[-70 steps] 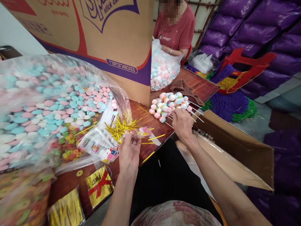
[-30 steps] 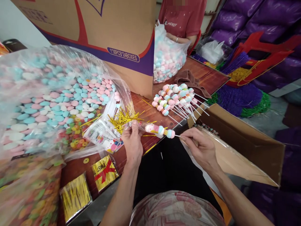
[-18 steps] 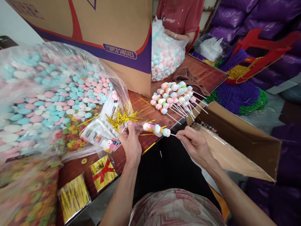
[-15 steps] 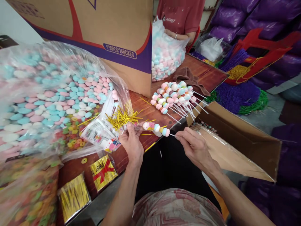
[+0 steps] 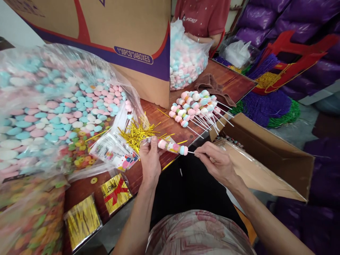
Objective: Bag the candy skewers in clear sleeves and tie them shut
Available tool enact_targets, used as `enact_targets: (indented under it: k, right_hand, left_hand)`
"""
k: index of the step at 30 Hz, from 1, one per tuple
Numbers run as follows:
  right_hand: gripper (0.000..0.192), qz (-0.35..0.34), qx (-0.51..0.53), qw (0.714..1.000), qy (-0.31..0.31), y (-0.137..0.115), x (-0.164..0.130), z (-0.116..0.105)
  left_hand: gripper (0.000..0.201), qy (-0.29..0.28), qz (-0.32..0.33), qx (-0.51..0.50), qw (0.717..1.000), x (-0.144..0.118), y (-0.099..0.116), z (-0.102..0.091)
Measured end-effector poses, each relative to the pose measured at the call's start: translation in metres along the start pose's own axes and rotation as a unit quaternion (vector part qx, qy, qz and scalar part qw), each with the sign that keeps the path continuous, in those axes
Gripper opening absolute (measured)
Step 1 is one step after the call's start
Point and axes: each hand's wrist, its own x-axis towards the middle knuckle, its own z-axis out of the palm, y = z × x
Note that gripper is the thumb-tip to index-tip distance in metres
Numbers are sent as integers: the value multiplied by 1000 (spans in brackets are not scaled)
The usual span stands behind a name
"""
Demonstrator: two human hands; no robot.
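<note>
My left hand [image 5: 150,159] pinches a small clear printed bag [image 5: 156,142] at the table's near edge. My right hand [image 5: 216,163] grips the thin white stick of a candy skewer [image 5: 172,147] with pink, white and blue pieces. Most of the skewer's candy sits inside the bag's mouth; one blue-pink piece still shows outside. Loose gold twist ties [image 5: 135,132] lie just beyond my left hand, beside a stack of printed bags [image 5: 113,152]. A pile of finished skewers [image 5: 193,108] lies farther right on the wooden table [image 5: 228,83].
A big clear sack of pastel candies [image 5: 53,106] fills the left. A tall cardboard carton [image 5: 119,39] stands behind. Packs of gold ties [image 5: 82,221] lie near the front edge. An open box [image 5: 268,159] sits at my right. Another person [image 5: 204,17] works at a candy bag [image 5: 186,60].
My right hand picked one skewer from the pile, brought it toward my left hand, and has slid it leftward into the bag held there. The view tilted down slightly.
</note>
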Motion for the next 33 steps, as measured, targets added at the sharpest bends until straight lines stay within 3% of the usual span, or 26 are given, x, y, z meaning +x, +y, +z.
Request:
enact_targets:
  k: [4,8,15,23,28,30,33]
  right_hand:
    - [14,8,-33,999,-13,0,-1,4]
    - [14,-6,-30,999,-23,-1,-5,12]
    - [19,-25,-48,998,-14,-12,-7,39]
    - [18,73,52,995,44,-22,-3,55]
    - [20,95,57,989,100,-31,7,71]
    - [19,96,73,988,93,-34,9,72]
    - [18,152,129,980,25,-38,4,65]
  left_hand:
    - [33,-1,3,-9,1000,-3,1,4]
    - [31,-37,-4,-24,999,-7,5,10]
    - [32,-62,-40,-36,997,-14,-5,15]
    - [30,-102,-98,-49,989,-18,-7,11]
    - [25,-107,-95,-19,990,-25,-12,15]
    - [25,-118,-91,-12,989,-26,-11,14]
    - [26,-111,-82,-15,990,-22,-8,10]
